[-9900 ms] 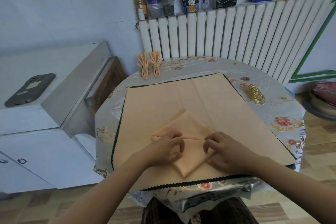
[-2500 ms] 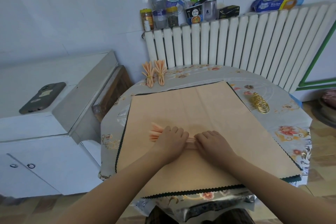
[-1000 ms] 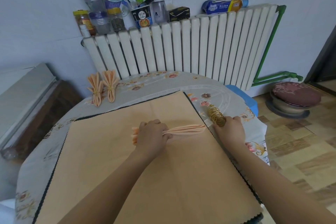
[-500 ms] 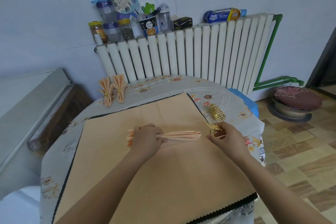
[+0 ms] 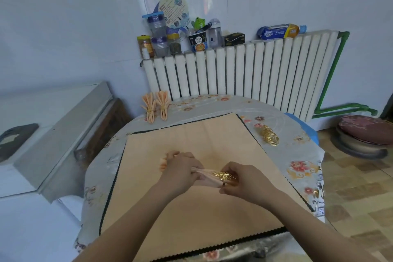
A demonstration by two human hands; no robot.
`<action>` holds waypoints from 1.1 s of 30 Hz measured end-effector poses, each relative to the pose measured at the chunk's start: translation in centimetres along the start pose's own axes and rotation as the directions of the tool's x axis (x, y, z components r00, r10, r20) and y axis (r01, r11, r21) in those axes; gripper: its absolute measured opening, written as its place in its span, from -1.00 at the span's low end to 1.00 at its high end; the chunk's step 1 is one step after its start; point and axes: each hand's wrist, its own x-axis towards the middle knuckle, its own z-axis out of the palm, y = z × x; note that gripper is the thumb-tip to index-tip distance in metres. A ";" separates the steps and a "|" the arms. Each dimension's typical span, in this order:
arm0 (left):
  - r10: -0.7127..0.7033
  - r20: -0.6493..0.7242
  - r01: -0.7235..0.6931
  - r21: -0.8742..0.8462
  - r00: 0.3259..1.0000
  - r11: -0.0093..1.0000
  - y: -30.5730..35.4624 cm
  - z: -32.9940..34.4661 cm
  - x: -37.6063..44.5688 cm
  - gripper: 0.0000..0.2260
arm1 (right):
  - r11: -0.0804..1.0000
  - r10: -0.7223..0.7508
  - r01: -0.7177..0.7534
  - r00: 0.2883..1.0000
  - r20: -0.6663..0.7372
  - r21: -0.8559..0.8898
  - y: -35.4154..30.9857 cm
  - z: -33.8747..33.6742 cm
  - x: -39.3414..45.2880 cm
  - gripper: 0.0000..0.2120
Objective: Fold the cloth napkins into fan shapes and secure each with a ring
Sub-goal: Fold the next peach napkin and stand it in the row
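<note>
Pleated napkin (image 5: 205, 175) held between both hands, just above the peach cloth (image 5: 191, 208). Left hand (image 5: 180, 171) clamps the pleat bundle near its fanned end; right hand (image 5: 244, 181) pinches a gold ring (image 5: 225, 176) at the napkin's other end, apparently being threaded on. Cloth is soft and light, so the pleats will likely spring open if the grip loosens; best to hold tight close to the ring. Ring is rigid, probably slick. Beyond the right hand: spare rings (image 5: 270, 138). Beyond the left hand: two finished fans (image 5: 156, 107) on the table (image 5: 297, 168).
</note>
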 end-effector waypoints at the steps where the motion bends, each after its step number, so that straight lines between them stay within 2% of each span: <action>1: 0.008 0.010 -0.008 -0.001 1.000 1.000 0.1 -0.1 -0.2 -0.85 | 1.000 -0.021 0.021 1.000 0.006 -0.023 -0.6 0.2 0.1 -0.60; 4: 0.026 0.016 -0.026 -0.006 1.000 1.000 0.2 -0.5 -0.9 -0.84 | 0.998 -0.049 0.049 0.999 0.010 -0.051 -2.1 1.1 0.4 -0.60; 11: 0.084 0.082 -0.078 -0.079 0.993 0.994 -0.3 -1.7 -1.3 -0.88 | 0.999 0.006 -0.006 1.000 0.003 -0.034 -4.1 2.2 0.6 -0.60; 15: 0.176 0.124 -0.180 0.021 0.977 0.983 -0.4 -1.5 -1.8 -0.87 | 0.996 0.059 -0.058 0.998 0.017 -0.065 -4.7 4.3 0.0 -0.57; 18: 0.197 0.099 -0.206 0.089 0.975 0.975 -1.1 -0.1 -2.6 -0.82 | 0.993 0.101 -0.097 0.994 0.046 -0.073 -5.0 5.6 -0.3 -0.58; 21: 0.074 0.028 -0.076 0.100 0.997 0.992 -1.3 0.7 -3.8 -0.67 | 0.988 0.151 -0.150 0.988 0.020 -0.035 -4.8 6.0 -0.1 -0.62; 23: -0.150 -0.086 0.144 -0.065 0.985 0.987 -1.1 1.2 -4.8 -0.72 | 0.980 0.190 -0.191 0.982 0.020 0.047 -4.5 6.0 0.2 -0.69; 24: -0.290 -0.099 0.263 -0.220 0.952 0.939 -0.9 1.4 -5.2 -0.82 | 0.972 0.207 -0.208 0.978 0.021 0.106 -4.3 5.9 0.4 -0.73; 25: -0.418 -0.044 0.371 -0.382 0.908 0.846 -0.7 1.5 -5.6 -0.91 | 0.960 0.222 -0.223 0.975 0.027 0.170 -4.2 6.0 0.8 -0.76; 27: -0.551 0.138 0.515 -0.593 0.823 0.619 -0.1 2.0 -6.0 -0.88 | 0.914 0.265 -0.269 0.963 0.057 0.303 -4.2 5.9 1.3 -0.81; 29: -0.583 0.237 0.573 -0.647 0.778 0.502 -0.1 2.7 -6.0 -0.83 | 0.864 0.304 -0.314 0.949 0.089 0.395 -4.4 6.0 1.8 -0.83; 33: -0.589 0.314 0.561 -0.773 0.745 0.298 0.1 3.2 -5.8 -0.88 | 0.793 0.355 -0.370 0.926 0.126 0.484 -4.7 6.1 2.1 -0.84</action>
